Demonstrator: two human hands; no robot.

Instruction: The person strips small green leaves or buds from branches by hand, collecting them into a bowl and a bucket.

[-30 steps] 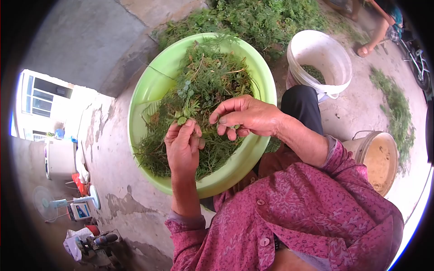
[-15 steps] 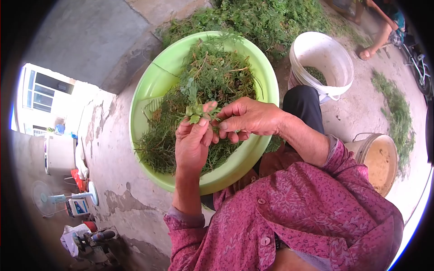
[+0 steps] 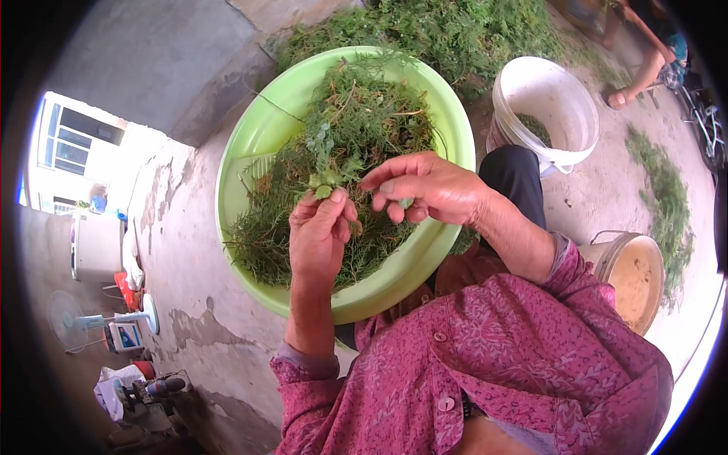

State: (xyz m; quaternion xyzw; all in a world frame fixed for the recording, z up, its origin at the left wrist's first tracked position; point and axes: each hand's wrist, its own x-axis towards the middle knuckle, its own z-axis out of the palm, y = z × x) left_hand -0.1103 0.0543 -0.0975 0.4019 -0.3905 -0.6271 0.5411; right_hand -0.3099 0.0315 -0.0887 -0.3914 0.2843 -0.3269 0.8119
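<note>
My left hand (image 3: 320,233) pinches a leafy green sprig (image 3: 326,184) between thumb and fingers, above a light green plastic basin (image 3: 246,140). My right hand (image 3: 436,189) hovers just right of the sprig, apart from it. Its fingers are curled around a small green plant piece (image 3: 406,203), which is partly hidden. Beneath both hands, a heap of feathery evergreen cuttings (image 3: 371,114), some of them brownish, fills much of the basin.
A white bucket (image 3: 506,91) with some greenery inside stands right of the basin. Behind lies a large pile of green branches (image 3: 455,34). A beige bucket (image 3: 635,284) lies by my right side. Another person's leg (image 3: 644,76) shows at top right. A fan (image 3: 148,313) stands at left.
My right hand has drawn away from the sprig, a small green piece now showing in its curled fingers. My left hand keeps its pinch on the sprig.
</note>
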